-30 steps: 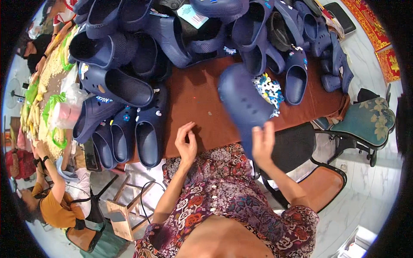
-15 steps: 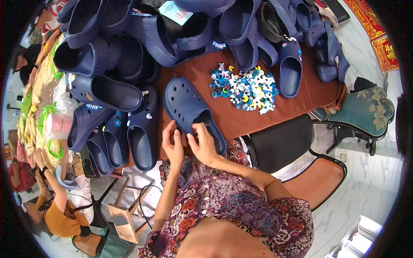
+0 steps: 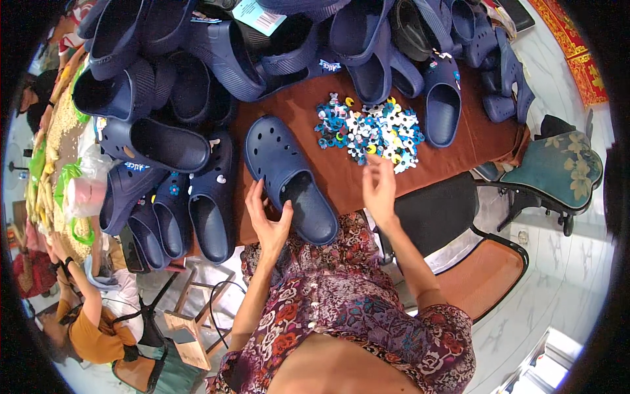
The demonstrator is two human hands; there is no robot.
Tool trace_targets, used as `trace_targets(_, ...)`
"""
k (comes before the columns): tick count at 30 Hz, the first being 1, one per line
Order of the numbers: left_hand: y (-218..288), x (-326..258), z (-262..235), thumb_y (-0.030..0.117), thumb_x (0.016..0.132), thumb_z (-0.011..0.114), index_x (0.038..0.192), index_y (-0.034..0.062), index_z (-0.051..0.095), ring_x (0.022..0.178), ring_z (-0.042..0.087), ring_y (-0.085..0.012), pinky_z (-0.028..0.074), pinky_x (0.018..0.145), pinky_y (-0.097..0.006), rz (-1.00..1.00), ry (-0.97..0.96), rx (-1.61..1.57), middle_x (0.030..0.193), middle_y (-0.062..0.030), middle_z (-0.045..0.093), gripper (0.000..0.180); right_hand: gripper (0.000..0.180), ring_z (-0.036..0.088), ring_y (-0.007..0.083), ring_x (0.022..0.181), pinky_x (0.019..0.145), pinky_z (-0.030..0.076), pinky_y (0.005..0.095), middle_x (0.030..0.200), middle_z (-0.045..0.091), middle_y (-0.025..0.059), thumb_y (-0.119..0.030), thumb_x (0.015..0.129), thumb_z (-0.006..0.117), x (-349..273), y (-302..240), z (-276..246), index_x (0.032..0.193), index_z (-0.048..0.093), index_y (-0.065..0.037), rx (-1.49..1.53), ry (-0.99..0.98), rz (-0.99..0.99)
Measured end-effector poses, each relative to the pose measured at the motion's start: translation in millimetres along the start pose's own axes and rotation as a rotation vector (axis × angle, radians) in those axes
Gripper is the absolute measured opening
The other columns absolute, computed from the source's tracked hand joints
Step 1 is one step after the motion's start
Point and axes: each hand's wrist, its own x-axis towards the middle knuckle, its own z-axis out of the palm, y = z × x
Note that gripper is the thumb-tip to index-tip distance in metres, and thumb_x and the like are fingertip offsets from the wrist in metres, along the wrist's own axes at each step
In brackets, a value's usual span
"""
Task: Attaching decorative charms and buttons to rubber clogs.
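Note:
A navy foam clog [image 3: 277,152] with round holes in its toe lies on the brown-covered table in front of me, toe pointing away. My left hand [image 3: 268,222] grips its left side, fingers along the outer wall and thumb at the rim of the foot opening. To the right, a pile of small shoe charms [image 3: 387,130] in white, blue, black and yellow is spread on the cloth. My right hand [image 3: 379,190] is at the near edge of that pile, fingers stretched toward it and slightly apart. Nothing shows in it, though the fingertips are small and slightly blurred.
Many navy clogs [image 3: 169,144] are heaped along the left and far sides, several with charms on them. One decorated clog [image 3: 443,105] stands right of the pile. Chairs [image 3: 430,213] stand at the right; a wooden stool [image 3: 190,338] and a seated person [image 3: 98,328] are at left.
My right hand has left the clog and moved right to the charm pile. My left hand stays at the clog, which has shifted slightly left.

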Motion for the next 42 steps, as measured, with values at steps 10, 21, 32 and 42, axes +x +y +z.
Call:
trace_targets(10, 4, 7, -18, -0.002, 0.072, 0.051, 0.132, 0.006, 0.054, 0.127, 0.047, -0.0253, 0.04, 0.102, -0.034, 0.015, -0.04, -0.026, 0.138, -0.0146, 0.047, 0.061, 0.039, 0.055, 0.0399, 0.102, 0.087, 0.045, 0.0471, 0.11, 0.054, 0.0215, -0.007, 0.083, 0.065, 71, 60, -28, 0.12, 0.054, 0.0, -0.57, -0.026, -0.228)
trace_targets(21, 40, -15, -26, -0.005, 0.076, 0.063, 0.113, 0.0023, 0.066, 0.103, 0.06, -0.0332, 0.048, 0.089, -0.038, 0.379, 0.096, 0.118, 0.118, -0.0187, 0.061, 0.038, 0.03, 0.06, 0.0397, 0.095, 0.08, 0.049, 0.0471, 0.108, 0.056, 0.0186, -0.013, 0.083, 0.069, 83, 63, -36, 0.111, 0.06, -0.005, -0.639, -0.109, -0.127)
trace_targets(32, 24, -31, 15, 0.007, 0.08, 0.068, 0.133, -0.0031, 0.046, 0.119, 0.05, -0.0393, 0.041, 0.102, -0.043, 0.179, -0.261, 0.135, 0.129, -0.0235, 0.05, 0.058, 0.021, 0.061, 0.0201, 0.072, 0.068, 0.049, 0.0355, 0.093, 0.059, 0.0117, -0.006, 0.084, 0.064, 64, 30, -41, 0.105, 0.06, -0.004, -0.281, -0.025, -0.089)
trace_targets(42, 1, -2, 42, 0.012, 0.092, 0.054, 0.119, -0.0038, 0.054, 0.103, 0.056, -0.019, 0.042, 0.096, -0.032, -0.613, -0.084, -0.665, 0.111, -0.0115, 0.06, 0.031, 0.024, 0.061, 0.0388, 0.082, 0.071, 0.051, 0.0473, 0.095, 0.051, 0.0169, -0.003, 0.079, 0.061, 0, -20, 38, 0.103, 0.057, -0.005, -0.272, -0.45, -0.105)
